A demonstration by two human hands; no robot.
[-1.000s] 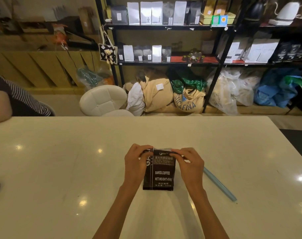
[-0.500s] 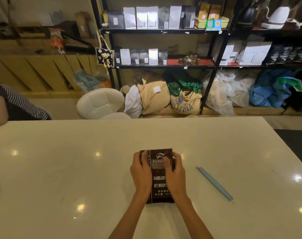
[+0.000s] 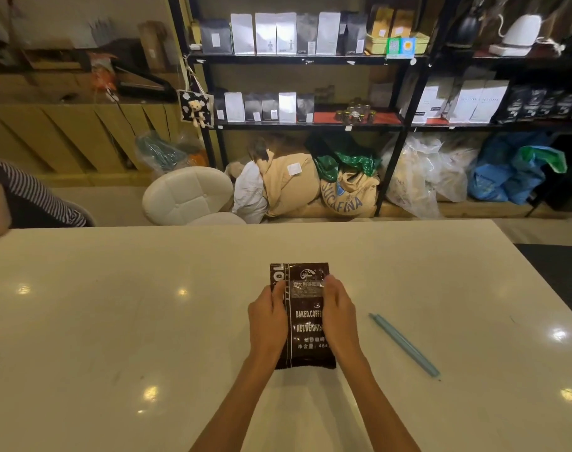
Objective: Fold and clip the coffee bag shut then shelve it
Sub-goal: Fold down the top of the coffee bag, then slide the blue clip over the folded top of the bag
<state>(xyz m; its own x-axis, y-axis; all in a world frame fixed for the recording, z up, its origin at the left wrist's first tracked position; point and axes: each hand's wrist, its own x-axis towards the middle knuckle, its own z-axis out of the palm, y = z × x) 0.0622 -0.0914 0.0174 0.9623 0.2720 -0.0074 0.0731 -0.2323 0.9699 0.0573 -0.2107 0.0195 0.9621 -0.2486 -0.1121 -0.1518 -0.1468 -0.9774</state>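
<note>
A dark brown coffee bag with white print lies flat on the white table, its top end pointing away from me. My left hand grips its left side and my right hand grips its right side, thumbs on the printed face. A long light-blue clip lies on the table to the right of the bag, apart from both hands. The black shelf rack with rows of coffee bags stands behind the table.
A person's striped sleeve and arm rest at the table's far left edge. A white padded stool stands beyond the table. Burlap sacks and plastic bags fill the floor under the shelves.
The bag went from upright, held at its top, to lying flat on the table. Both hands slid from the top edge down along its sides.
</note>
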